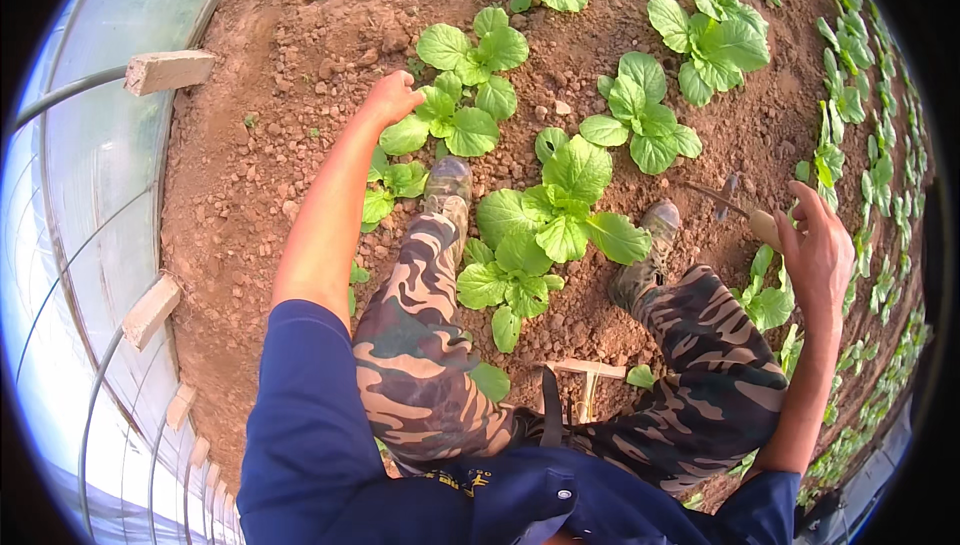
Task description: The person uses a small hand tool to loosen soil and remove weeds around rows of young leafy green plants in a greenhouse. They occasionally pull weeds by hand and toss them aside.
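My left hand reaches down beside a leafy green vegetable plant, its fingers bunched close to a small weed. Whether anything is pinched between the fingertips is hidden. On the other side, my right hand holds a short weeding tool by its wooden handle. The tool's thin, rusty metal shank points left, low over the soil, near my right shoe. Between my feet grow larger leafy plants, some leaves with holes.
Reddish, cloddy soil surrounds the plants. Along the left runs a plastic greenhouse wall with curved hoops and blocks. Part of a wooden stool shows beneath me. More plant rows curve along the right. My left shoe stands against leaves.
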A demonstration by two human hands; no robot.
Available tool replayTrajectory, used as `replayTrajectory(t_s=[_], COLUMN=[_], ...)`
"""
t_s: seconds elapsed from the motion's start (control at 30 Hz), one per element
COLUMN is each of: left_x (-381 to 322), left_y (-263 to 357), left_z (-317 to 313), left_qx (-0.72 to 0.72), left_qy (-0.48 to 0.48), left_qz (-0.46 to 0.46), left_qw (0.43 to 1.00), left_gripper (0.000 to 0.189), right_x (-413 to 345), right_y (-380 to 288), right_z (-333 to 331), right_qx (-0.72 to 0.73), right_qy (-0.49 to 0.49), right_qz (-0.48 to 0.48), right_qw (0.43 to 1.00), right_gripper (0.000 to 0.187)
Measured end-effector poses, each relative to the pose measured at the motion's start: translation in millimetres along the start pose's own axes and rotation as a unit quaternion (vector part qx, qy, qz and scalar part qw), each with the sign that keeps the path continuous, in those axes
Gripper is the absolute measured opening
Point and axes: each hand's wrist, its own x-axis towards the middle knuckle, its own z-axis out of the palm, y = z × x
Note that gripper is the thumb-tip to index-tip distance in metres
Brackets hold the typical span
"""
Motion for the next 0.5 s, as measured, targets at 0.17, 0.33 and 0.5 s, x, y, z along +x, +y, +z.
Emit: replayTrajectory(t_s=[0.17,0.33,0.5], left_x=[77.2,89.9,60.4], left_y=[-21.4,-40.4,-43.2], left_z=[38.8,62.2,77.2], left_qx=[-0.079,-0.372,-0.290], left_qy=[0.010,-0.043,-0.071], left_qz=[-0.029,0.027,0.074], left_qw=[0.996,0.927,0.951], left_gripper=[0.049,0.043,0.035], right_x=[7.3,21.8,50.7], right_y=[-25.1,-33.9,-43.0], right_z=[1.0,13.5,17.7], right_qx=[-0.002,0.053,0.063], right_qy=[-0.012,0.013,0.021], right_qz=[0.039,0.112,0.126], right_qw=[0.999,0.992,0.990], right_gripper=[0.035,0.034,0.036])
